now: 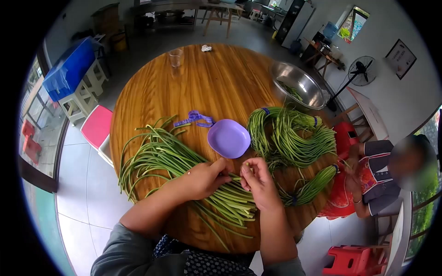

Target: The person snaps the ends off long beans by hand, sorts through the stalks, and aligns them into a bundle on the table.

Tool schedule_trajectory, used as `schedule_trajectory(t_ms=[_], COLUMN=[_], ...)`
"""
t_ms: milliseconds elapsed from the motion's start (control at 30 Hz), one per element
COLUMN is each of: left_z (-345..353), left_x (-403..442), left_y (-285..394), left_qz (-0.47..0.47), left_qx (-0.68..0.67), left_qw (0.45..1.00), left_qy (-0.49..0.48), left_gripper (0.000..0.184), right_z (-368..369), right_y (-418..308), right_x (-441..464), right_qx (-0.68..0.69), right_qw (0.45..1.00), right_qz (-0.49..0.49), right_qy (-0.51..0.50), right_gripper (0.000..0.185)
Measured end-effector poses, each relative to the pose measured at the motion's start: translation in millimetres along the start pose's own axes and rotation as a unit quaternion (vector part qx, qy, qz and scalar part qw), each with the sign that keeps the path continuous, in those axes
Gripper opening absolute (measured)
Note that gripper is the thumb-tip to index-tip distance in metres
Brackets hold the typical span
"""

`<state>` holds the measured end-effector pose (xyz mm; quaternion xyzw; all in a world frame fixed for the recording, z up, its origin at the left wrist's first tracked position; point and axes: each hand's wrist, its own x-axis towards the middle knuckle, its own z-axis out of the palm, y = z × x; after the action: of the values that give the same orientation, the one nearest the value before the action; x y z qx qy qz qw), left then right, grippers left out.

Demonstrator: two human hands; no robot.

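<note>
Both my hands are over a loose pile of long green garlic scapes (161, 154) spread across the near left of the round table. My left hand (209, 179) is closed in a pinch; its fingertips partly hide what is in them, which looks like a scape. Just right of it, my right hand (260, 181) pinches a scape, whose short green end pokes out above the thumb. Beyond my hands lies a shallow purple plastic bowl (229, 139). Coiled bundles of scapes (299, 138) bound with blue-purple bands sit to the right, with a smaller tied bundle (311, 186) nearer me.
Purple tape (195, 118) lies left of the bowl on the wooden table (221, 83). A steel basin (306, 87) holding some green stems stands at the far right edge. A clear cup (175, 58) is at the back. Another person (375, 170) sits at the right, hands near the bundles.
</note>
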<state>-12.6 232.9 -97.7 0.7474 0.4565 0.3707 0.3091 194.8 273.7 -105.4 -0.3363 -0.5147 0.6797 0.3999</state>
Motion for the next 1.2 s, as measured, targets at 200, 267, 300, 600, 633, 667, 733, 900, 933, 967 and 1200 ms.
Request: schedule_trajectory(t_ms=[200, 267, 300, 600, 633, 667, 733, 900, 933, 967, 1200], left_z=[-5.6, -15.5, -16.7, -10.8, -11.1, -11.4, -10.2, 25.6, 28.5, 24.9, -22.0], left_x=[-3.3, -2.6, -1.8, -3.6, -3.8, -3.4, -2.8, -3.5, -2.2, 0.8, 1.8], left_y=[-2.6, -9.4, -10.1, -14.4, -13.6, -12.1, -10.1, 3.3, 5.0, 5.9, -27.4], left_qz=[0.025, 0.062, 0.060, 0.090, 0.088, 0.087, 0.086, 0.047, 0.030, 0.035, -0.095], left_qx=[-0.024, 0.056, 0.057, 0.096, 0.098, 0.101, 0.106, 0.138, 0.147, 0.144, -0.280], left_qw=[0.999, 0.996, 0.996, 0.991, 0.991, 0.990, 0.990, 0.975, 0.976, 0.976, 0.947], left_qy=[0.001, 0.020, 0.022, 0.029, 0.030, 0.036, 0.041, 0.167, 0.159, 0.160, 0.128], left_gripper=[0.025, 0.016, 0.016, 0.009, 0.009, 0.009, 0.009, 0.008, 0.009, 0.009, 0.012], right_z=[-7.2, -13.3, -15.8, 9.4, 12.0, 15.0, 19.7, 20.6, 19.6, 13.8, -17.8], right_y=[-0.5, -2.3, -4.1, -10.1, -9.5, -10.0, -7.2, 19.8, 19.3, 17.3, -21.6], right_x=[-3.7, -2.2, -1.1, -10.0, -10.3, -11.1, -11.5, 3.3, 4.7, 4.1, -2.8], right_qx=[-0.050, -0.087, -0.123, -0.453, -0.452, -0.464, -0.476, -0.513, -0.527, -0.531, 0.301], right_qw=[0.993, 0.993, 0.991, 0.881, 0.882, 0.875, 0.869, 0.826, 0.805, 0.802, 0.947], right_qz=[0.062, 0.040, 0.019, -0.121, -0.122, -0.127, -0.132, -0.208, -0.247, -0.249, -0.043], right_qy=[-0.089, -0.065, -0.042, -0.055, -0.057, -0.042, -0.027, 0.107, 0.113, 0.116, -0.098], right_gripper=[0.018, 0.017, 0.017, 0.016, 0.016, 0.017, 0.018, 0.024, 0.018, 0.018, 0.016])
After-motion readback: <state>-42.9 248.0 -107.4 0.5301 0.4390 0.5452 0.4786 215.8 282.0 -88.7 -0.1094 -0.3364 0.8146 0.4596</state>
